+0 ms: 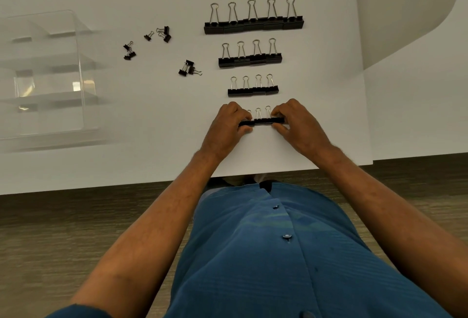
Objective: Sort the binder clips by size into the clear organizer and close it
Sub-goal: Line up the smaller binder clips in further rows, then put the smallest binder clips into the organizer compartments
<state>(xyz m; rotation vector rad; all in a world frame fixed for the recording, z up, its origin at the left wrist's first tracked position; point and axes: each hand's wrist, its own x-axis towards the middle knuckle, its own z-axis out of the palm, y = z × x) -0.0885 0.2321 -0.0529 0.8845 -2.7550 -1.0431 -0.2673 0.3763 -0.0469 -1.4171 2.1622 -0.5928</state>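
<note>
Both hands (228, 125) (293, 122) pinch nearest clip row (266, 121); organizer (45, 72) apparently open.

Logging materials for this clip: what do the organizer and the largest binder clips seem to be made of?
The organizer looks like clear rigid plastic, perhaps acrylic: the table shows through its walls and dividers, with glossy glints. The largest binder clips have matte black bodies, probably painted metal, and shiny silver wire handles.
</note>
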